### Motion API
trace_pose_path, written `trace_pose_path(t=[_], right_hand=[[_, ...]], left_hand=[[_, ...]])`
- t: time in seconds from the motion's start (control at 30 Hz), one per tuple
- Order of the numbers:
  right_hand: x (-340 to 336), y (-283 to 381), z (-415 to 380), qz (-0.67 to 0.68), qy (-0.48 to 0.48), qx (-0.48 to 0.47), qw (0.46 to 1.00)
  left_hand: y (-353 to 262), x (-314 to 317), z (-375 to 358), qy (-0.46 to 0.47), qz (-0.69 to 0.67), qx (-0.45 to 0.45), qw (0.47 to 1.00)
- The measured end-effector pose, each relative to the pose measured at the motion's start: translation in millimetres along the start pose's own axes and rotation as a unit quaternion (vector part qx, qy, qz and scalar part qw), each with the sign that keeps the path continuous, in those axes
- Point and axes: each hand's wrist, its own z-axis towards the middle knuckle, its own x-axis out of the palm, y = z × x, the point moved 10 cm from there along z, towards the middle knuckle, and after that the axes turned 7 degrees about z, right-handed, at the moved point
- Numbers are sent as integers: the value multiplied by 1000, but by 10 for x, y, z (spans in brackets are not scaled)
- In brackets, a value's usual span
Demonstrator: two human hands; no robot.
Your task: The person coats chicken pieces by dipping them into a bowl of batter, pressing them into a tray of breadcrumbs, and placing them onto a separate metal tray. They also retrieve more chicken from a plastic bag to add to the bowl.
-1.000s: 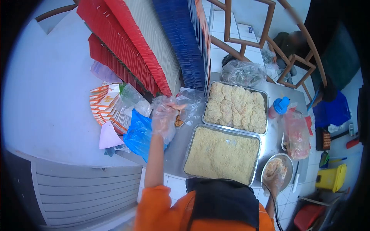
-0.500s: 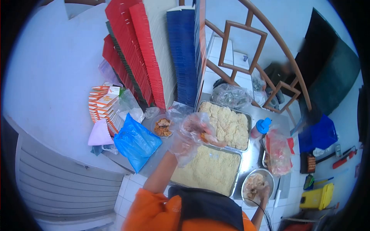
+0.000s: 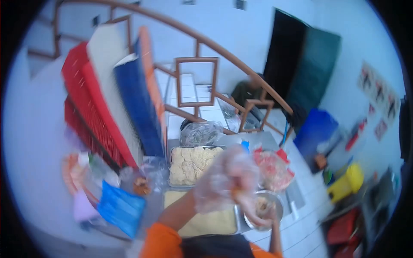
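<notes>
My left hand (image 3: 232,178), in a clear plastic glove, is raised over the right edge of the floury trays and smeared by motion. Its fingers are closed on a pale, elongated piece of raw chicken (image 3: 253,215), which slants down toward the metal bowl (image 3: 282,210). My right hand (image 3: 269,219) is at the bowl's near side; its blurred fingers do not show whether they grip anything. Pale, wet pieces (image 3: 262,203) lie in the bowl. Behind my left forearm is a tray of smooth, pale flour or crumbs (image 3: 206,223); beyond it stands a tray heaped with lumpy coating (image 3: 189,165).
On the left are a blue plastic bag (image 3: 121,208), a browned piece of food (image 3: 141,185) and tall stacks of folded red cartons (image 3: 92,103). A red-and-clear bag (image 3: 273,170) lies beyond the bowl. A person (image 3: 247,92) sits behind the brown railing (image 3: 195,103).
My view has swung to the right. My left hand has moved from over the trays toward the bowl with the raw chicken piece. My right hand stays at the bowl.
</notes>
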Motion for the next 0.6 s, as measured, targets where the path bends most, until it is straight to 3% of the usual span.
trace_pose_path(t=[0.27, 0.3, 0.33, 0.4, 0.47, 0.5, 0.53, 0.6], right_hand=[[116, -260, -51, 75, 60, 105, 990], [36, -119, -50, 39, -4, 8, 999], [52, -48, -50, 45, 1, 11, 999], [-99, -281, -123, -18, -45, 181, 982], [81, -990, -60, -74, -117, 183, 973], [70, -1056, -65, -48, -101, 199, 974], [51, -1148, -32, -21, -88, 213, 973], [348, -2077, 294, 34, -212, -18, 977]], left_hand=[[469, 501, -311, 217, 132, -116, 960], [491, 557, -390, 234, 149, -126, 952], [536, 605, -476, 249, 163, -135, 945], [582, 704, -624, 265, 179, -145, 936], [620, 765, -677, 265, 150, -144, 942], [590, 850, -604, 305, 21, -129, 943], [615, 858, -606, 301, 15, -136, 944], [566, 851, -546, 247, -39, -112, 962]])
